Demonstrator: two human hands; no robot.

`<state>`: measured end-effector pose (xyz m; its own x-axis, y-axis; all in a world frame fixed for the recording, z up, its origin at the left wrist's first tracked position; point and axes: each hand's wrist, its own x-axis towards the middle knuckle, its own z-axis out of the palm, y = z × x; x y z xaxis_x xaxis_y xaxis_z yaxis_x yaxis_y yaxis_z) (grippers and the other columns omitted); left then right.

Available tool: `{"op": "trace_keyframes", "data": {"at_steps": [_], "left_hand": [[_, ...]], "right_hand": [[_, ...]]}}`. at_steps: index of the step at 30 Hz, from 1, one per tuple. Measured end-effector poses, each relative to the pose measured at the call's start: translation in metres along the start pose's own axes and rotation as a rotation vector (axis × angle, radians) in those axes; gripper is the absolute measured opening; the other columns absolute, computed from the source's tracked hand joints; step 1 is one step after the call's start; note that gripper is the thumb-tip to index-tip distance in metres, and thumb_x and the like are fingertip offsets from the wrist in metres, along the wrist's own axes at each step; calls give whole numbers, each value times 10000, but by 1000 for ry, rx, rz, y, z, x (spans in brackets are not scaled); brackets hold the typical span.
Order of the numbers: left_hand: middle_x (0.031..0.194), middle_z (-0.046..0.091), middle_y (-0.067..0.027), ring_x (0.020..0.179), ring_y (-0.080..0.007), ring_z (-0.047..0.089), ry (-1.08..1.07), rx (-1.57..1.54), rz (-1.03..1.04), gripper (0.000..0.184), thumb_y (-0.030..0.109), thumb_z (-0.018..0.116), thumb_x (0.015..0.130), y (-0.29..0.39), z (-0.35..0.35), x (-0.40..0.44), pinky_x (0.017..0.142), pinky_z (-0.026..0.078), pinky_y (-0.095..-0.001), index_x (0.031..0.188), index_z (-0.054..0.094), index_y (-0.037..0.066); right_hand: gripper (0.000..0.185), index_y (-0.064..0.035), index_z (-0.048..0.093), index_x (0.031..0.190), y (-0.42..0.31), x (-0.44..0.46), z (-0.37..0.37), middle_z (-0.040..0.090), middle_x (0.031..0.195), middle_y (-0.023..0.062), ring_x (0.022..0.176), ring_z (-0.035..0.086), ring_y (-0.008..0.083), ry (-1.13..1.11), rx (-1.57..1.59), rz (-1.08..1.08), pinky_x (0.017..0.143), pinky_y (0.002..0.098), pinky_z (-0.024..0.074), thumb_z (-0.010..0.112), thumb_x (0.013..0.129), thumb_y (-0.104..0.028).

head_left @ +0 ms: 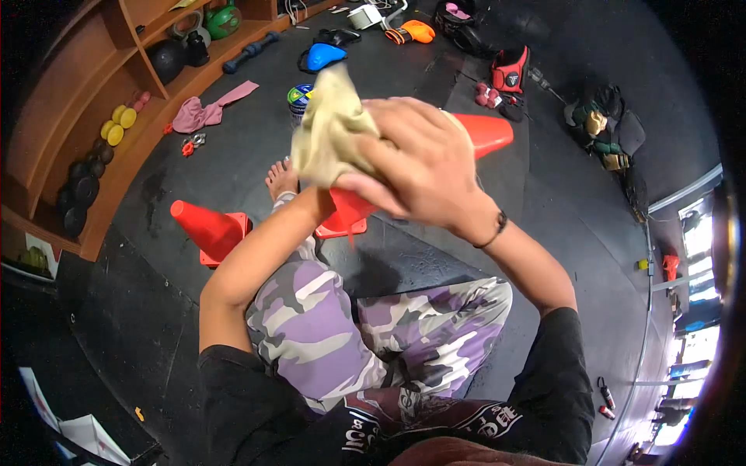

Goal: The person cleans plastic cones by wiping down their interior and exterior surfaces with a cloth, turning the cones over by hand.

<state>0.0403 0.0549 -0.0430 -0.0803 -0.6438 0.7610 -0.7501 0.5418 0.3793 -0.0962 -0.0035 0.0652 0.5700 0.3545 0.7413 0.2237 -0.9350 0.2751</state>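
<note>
An orange-red training cone (483, 134) is held up in front of me, lying sideways with its narrow end to the right. My right hand (423, 167) is wrapped over its middle, gripping a pale yellow cloth (332, 128) against it. The cloth's loose end flares up to the left, slightly blurred. My left forearm reaches up to the cone's wider end; the left hand itself is hidden behind the cloth and cone, so its fingers do not show. A second cone (208, 231) stands on the floor at left, and another cone's base (342, 225) shows below my hands.
I sit on a black mat floor (435, 248) with my legs folded. A wooden shelf (101, 179) with weights runs along the left. A dumbbell (250, 52), a pink cloth (203, 115), a blue pad (322, 57), an orange glove (412, 32) and bags (610, 128) lie around.
</note>
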Motion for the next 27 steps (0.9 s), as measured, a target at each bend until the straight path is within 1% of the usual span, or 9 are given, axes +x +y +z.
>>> {"op": "trace_keyframes", "data": {"at_steps": [2,6,7,10,11,15,20,25,27], "left_hand": [[1384,442,-58,1316,-233,408,1,-7,-5,552,296,637,896,8,-9,-18,1126,313,-389,1388,411,187],[1389,438,-56,1320,-231,405,21,-15,-27,557,298,636,897,13,10,-3,1129,310,-389,1393,408,188],[1391,438,-56,1321,-231,404,23,-19,-30,558,299,636,897,16,12,-4,1130,309,-389,1394,407,188],[1395,435,-54,1324,-230,402,21,-29,-33,562,300,636,898,6,7,1,1132,307,-389,1397,404,188],[1397,434,-54,1325,-230,401,17,-32,-34,563,301,636,898,7,3,-5,1133,306,-389,1398,403,189],[1402,431,-52,1329,-228,398,37,-66,-68,568,303,635,899,5,10,4,1136,303,-389,1403,400,189],[1409,427,-50,1334,-226,394,26,-107,-88,574,306,635,900,3,20,17,1140,299,-389,1409,395,190],[1417,422,-48,1339,-225,391,51,-115,-103,580,309,635,902,15,17,0,1143,296,-388,1414,391,191],[1420,421,-47,1341,-224,389,58,-122,-108,582,310,634,902,17,23,4,1145,294,-388,1417,389,191]], "right_hand": [[307,-134,663,849,-5,-2,0,637,909,59,901,644,223,7,-26,-38,814,351,487,680,811,-438],[394,-123,534,676,4,-12,-10,533,703,20,638,563,187,119,-4,-225,591,333,441,709,761,-465],[421,-124,472,625,4,-10,-9,441,630,-4,546,474,159,247,-26,-337,500,313,359,722,760,-435],[485,-134,337,583,-7,-33,4,371,579,-9,474,376,130,118,260,-504,445,277,274,607,885,-401],[473,-130,411,601,-6,-39,-6,473,597,4,520,494,161,5,263,-488,480,300,368,626,870,-455],[361,-116,617,696,4,-18,-14,640,851,119,784,651,292,274,158,-241,700,415,508,697,794,-454],[296,-99,656,815,4,3,5,653,962,111,865,652,262,100,58,-57,832,392,502,721,770,-384],[362,-47,494,615,9,-10,-6,640,790,174,682,615,316,222,128,-161,644,420,494,651,773,-332],[377,-77,401,583,7,-21,-8,494,631,90,540,497,261,207,213,-269,549,388,435,559,820,-324]]}}
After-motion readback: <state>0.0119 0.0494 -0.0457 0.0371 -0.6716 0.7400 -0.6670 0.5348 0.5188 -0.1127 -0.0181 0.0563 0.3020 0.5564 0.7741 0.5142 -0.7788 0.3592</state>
